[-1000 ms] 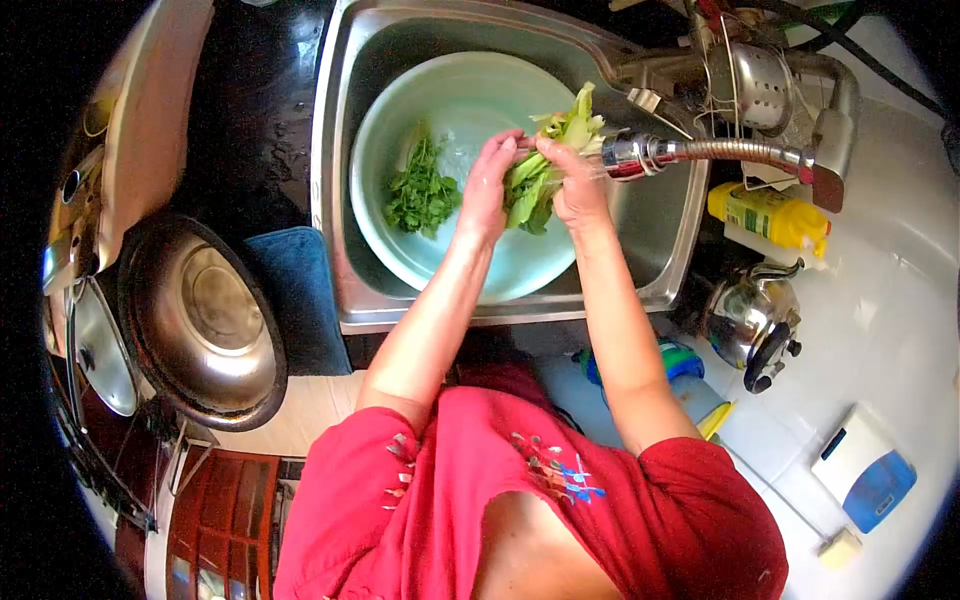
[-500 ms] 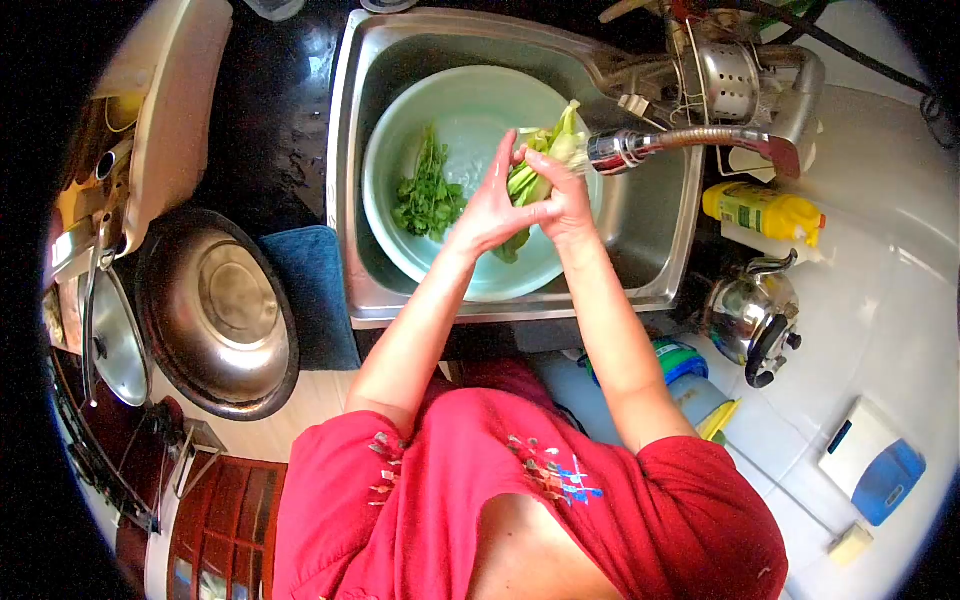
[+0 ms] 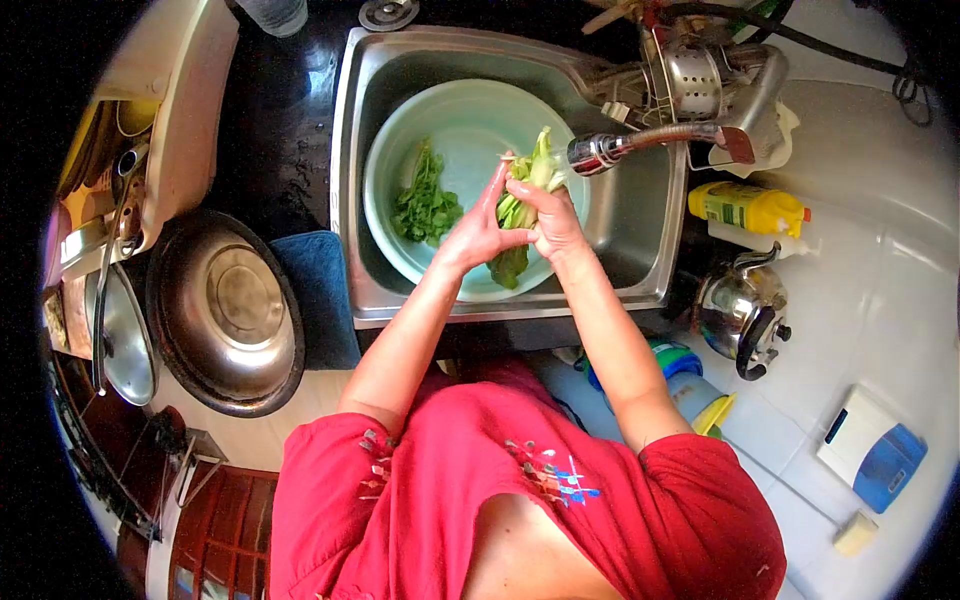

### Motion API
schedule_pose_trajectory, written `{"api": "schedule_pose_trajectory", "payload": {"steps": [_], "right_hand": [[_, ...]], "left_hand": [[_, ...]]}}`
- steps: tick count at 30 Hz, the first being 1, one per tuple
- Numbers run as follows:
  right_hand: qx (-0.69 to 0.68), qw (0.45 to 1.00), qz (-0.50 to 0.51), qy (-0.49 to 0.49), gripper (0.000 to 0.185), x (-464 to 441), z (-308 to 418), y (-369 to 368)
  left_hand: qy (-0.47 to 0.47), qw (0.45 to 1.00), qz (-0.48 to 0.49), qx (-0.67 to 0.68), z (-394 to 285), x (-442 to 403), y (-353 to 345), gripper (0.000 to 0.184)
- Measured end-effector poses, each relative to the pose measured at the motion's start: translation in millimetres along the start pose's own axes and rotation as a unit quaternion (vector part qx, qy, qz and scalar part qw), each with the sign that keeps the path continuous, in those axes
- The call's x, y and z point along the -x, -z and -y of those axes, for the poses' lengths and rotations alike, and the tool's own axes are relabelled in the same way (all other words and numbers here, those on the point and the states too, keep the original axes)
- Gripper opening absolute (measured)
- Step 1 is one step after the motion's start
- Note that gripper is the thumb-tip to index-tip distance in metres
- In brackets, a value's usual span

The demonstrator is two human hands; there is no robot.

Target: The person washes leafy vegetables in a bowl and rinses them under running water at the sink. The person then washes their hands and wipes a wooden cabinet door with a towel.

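A bundle of pale-stalked leafy greens [image 3: 508,268] is held between the two hands, over the right side of a pale green basin [image 3: 480,110]. The stalks are clasped by the right hand [image 3: 560,222], its fingers curled around them. The left hand [image 3: 474,238] is laid against the other side of the bundle, with its fingers stretched upward and its thumb reaching across to the right hand — whether it is closed on the greens cannot be told.

The faucet head [image 3: 596,153] is pointed at the stalk ends from just beside them. In the left part of the basin, a smaller bunch of herbs [image 3: 427,208] is lying apart from the held bundle. The basin is set inside a metal sink [image 3: 640,225], which is let into a dark tabletop [image 3: 275,140]. To the sink's left, a blue cloth [image 3: 318,295] is seen beside a large metal pan [image 3: 235,320]; to its right — a yellow bottle [image 3: 745,208] and a shiny kettle [image 3: 735,298].
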State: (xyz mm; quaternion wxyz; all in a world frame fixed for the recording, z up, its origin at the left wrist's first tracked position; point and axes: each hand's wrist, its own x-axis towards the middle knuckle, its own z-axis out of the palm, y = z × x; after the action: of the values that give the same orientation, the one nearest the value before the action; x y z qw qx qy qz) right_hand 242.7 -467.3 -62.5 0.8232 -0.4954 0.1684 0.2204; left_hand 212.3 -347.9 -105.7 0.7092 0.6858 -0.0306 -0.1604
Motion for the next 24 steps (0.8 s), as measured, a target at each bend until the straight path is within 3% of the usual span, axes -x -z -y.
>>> {"api": "schedule_pose_trajectory", "payload": {"steps": [6, 12, 14, 20, 24], "right_hand": [[0.058, 0.998, -0.006, 0.023, 0.033, -11, 8, -10], [0.095, 0.995, -0.022, 0.037, 0.036, -9, 16, -15], [0.156, 0.987, -0.023, 0.043, 0.04, -8, 17, -17], [0.164, 0.985, -0.002, 0.056, 0.034, 3, 19, -41], [0.135, 0.984, 0.061, 0.099, 0.038, 21, 26, -77]], "left_hand": [[0.031, 0.99, -0.028, 0.136, -14, -7, -2, 0.101], [0.006, 0.994, -0.026, 0.102, -3, -16, -5, 0.097], [0.063, 0.995, -0.051, 0.06, -49, -3, 3, 0.095], [-0.071, 0.977, -0.082, 0.182, -35, 4, 5, 0.09], [-0.123, 0.982, -0.104, 0.099, -76, 27, 33, 0.084]]}}
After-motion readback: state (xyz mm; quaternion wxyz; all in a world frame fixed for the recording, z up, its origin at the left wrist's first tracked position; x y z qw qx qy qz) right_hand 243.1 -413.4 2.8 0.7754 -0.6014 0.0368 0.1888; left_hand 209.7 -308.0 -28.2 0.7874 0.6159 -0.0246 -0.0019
